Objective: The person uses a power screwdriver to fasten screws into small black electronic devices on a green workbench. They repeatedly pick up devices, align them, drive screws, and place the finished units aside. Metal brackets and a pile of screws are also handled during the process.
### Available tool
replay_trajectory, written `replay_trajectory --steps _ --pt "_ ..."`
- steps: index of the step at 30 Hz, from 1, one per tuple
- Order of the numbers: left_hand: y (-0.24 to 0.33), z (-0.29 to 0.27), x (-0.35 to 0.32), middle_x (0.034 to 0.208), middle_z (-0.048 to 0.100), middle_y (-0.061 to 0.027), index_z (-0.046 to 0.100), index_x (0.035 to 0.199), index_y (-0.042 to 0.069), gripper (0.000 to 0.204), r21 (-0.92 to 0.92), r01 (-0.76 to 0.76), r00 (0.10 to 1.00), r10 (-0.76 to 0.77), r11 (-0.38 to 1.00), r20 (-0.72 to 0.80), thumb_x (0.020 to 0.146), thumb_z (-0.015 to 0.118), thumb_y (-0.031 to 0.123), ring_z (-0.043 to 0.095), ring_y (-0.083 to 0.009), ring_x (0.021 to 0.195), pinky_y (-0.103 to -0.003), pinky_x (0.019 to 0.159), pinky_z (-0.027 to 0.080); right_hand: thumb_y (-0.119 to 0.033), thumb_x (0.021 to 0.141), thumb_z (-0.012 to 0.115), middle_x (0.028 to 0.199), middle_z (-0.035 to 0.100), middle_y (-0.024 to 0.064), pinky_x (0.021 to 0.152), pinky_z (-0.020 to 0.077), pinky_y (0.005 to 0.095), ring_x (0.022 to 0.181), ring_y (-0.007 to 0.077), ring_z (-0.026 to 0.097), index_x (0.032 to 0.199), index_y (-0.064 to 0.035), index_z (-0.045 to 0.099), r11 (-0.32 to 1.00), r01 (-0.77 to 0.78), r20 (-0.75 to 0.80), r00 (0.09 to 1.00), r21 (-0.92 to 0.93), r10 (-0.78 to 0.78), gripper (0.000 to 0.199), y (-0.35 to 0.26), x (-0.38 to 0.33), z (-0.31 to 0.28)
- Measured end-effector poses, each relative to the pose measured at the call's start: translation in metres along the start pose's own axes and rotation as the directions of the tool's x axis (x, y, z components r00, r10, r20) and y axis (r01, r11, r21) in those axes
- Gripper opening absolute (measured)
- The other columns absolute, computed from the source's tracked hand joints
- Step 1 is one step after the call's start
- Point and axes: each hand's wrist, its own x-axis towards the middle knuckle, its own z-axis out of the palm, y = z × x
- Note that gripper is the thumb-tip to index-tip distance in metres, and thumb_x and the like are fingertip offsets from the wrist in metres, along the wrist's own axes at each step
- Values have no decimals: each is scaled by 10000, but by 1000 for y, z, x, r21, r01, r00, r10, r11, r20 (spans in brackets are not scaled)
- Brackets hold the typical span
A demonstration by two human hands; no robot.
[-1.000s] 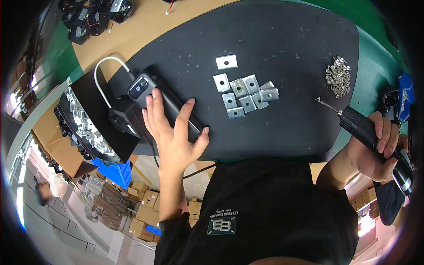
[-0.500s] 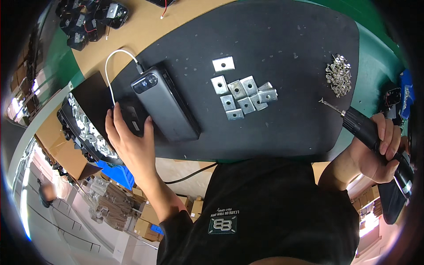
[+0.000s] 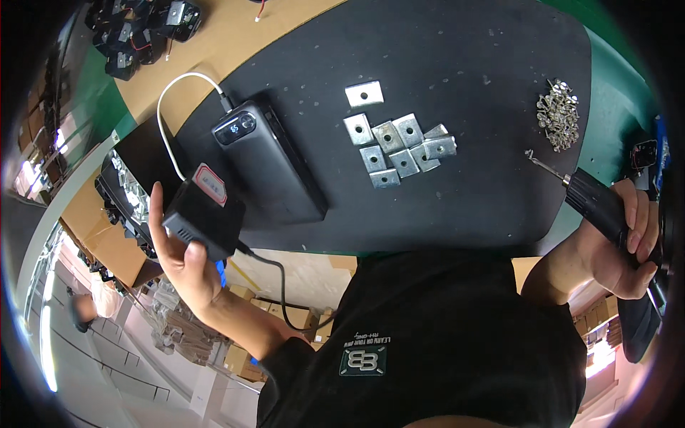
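Note:
My left hand (image 3: pixel 187 267) is closed on a small black box (image 3: pixel 203 217), raised at the left, with a white and red label on one face. A white cable (image 3: pixel 161 118) joins this box to a large black power bank (image 3: pixel 275 164) lying on the mat, and a black cable (image 3: pixel 284 285) runs from its near end. At the right, my right hand (image 3: pixel 621 246) is wrapped round a black electric screwdriver (image 3: pixel 599 203). The bit points up and left over the mat, with what looks like a small screw (image 3: pixel 529 153) on its tip.
Several square metal plates (image 3: pixel 389 137), each with a hole, lie mid-mat. A heap of small screws (image 3: pixel 558 118) sits at the right edge. Black housings (image 3: pixel 146 32) stand far left on cardboard; a bin of metal parts (image 3: pixel 128 189) is at the left. A person (image 3: pixel 89 307) is in the background.
My left hand has gripped the black box and lifted and tilted it off the mat, showing its label and black cable. My right hand and the screwdriver have shifted slightly.

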Motion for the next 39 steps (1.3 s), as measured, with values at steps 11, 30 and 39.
replay_trajectory --steps 11,30,39 --pt "-64 -6 -8 1546 137 -270 173 1529 161 923 -727 22 993 67 686 93 824 746 325 335 -469 1351 -707 1026 328 -141 646 746 651 502 -93 777 335 255 658 53 468 675 -182 464 999 21 -22 1000 -30 -22 287 0 -2 -3" --pt "-70 6 0 1568 78 -264 263 1496 50 718 -883 52 988 106 467 114 904 578 307 338 -472 1347 -676 1013 364 -128 666 738 682 509 -80 787 339 263 671 59 474 708 -181 466 1000 2 15 1000 -31 -2 280 3 -1 1" --pt "-37 -31 -19 1404 452 -205 379 1426 19 766 -25 -444 818 394 896 -419 841 670 420 484 -395 1256 -557 1046 415 -152 655 763 685 509 -82 785 348 255 673 51 475 653 -194 464 999 -26 7 1000 -33 26 302 6 -4 7"
